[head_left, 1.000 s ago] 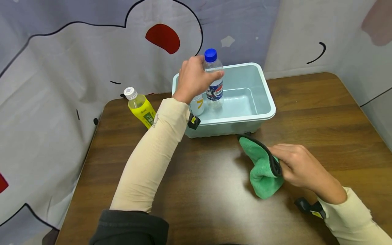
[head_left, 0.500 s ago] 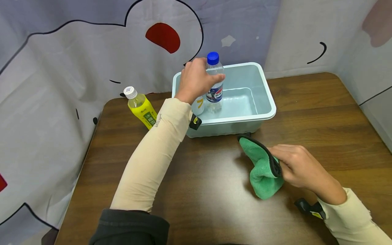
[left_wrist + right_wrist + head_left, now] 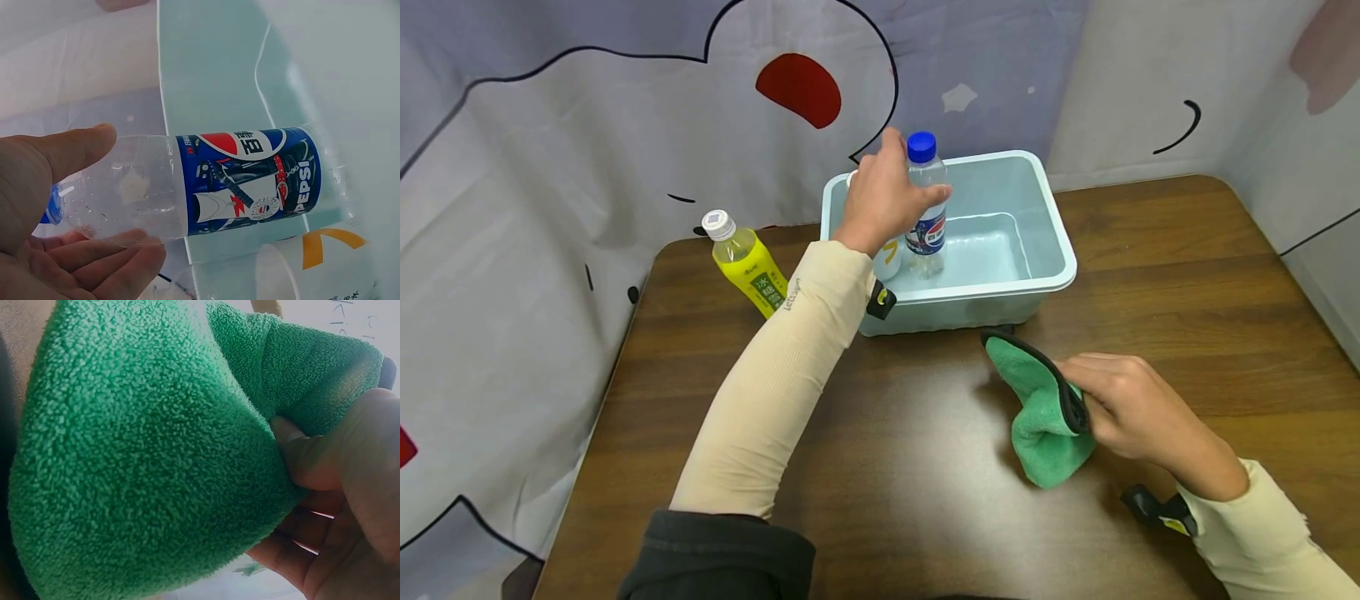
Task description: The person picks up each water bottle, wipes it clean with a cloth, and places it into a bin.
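A clear Pepsi bottle (image 3: pixel 927 221) with a blue cap stands upright inside the pale blue basin (image 3: pixel 977 292), toward its left side. My left hand (image 3: pixel 883 200) is spread around the bottle's upper part. In the left wrist view, thumb and fingers lie loosely on either side of the bottle, not curled tight on it. A white container (image 3: pixel 337 262) with a yellow mark is beside the bottle, mostly hidden behind my hand in the head view. Over the table in front, my right hand (image 3: pixel 1138 412) grips a green cloth (image 3: pixel 1045 417) with black edging, pinched between thumb and fingers.
A yellow-labelled drink bottle (image 3: pixel 752 271) with a white cap is left of the basin, partly covered by my left forearm. The brown wooden table (image 3: pixel 925 467) meets a patterned curtain (image 3: pixel 587 167) at the back.
The Pepsi bottle has come down slightly into the basin. My left fingers have loosened from it, the index finger lifting away. The right hand and cloth stay still.
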`<action>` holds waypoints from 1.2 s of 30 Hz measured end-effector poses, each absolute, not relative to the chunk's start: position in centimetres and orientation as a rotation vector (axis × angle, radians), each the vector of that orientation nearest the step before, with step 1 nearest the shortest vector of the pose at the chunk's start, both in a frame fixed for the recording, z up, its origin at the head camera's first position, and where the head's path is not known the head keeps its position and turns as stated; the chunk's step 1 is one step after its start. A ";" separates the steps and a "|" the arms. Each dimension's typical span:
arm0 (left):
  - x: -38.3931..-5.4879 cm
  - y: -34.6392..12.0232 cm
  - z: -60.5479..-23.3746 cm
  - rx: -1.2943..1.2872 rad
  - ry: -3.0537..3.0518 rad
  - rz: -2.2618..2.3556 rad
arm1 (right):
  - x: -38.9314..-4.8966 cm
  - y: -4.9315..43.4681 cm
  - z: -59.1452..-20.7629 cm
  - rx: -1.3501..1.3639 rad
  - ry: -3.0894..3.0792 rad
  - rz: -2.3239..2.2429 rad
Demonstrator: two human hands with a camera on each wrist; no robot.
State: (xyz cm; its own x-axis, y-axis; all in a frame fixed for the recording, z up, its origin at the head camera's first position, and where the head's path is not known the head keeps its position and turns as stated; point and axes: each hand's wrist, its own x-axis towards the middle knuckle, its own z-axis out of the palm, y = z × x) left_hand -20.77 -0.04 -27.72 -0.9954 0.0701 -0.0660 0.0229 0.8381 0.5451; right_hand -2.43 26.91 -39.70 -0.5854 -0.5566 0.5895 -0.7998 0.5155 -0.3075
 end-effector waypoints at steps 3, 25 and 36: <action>-20.8 0.0 -27.8 0.066 2.919 0.869 | -2.5 26.9 -39.7 1.121 -2.341 0.792; -20.8 0.3 -28.7 0.096 2.960 0.898 | -2.3 27.0 -39.9 1.096 -2.374 0.772; -20.8 0.4 -28.8 0.133 2.981 0.875 | -2.3 27.0 -40.0 1.102 -2.375 0.777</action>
State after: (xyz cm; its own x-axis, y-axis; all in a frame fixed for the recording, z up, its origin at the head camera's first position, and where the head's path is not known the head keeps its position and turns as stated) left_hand -20.84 0.37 -28.84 -0.9958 0.0908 -0.0065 0.0729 0.8380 0.5407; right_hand -2.28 27.01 -39.96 -0.6046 -0.5593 0.5672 -0.7863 0.5325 -0.3132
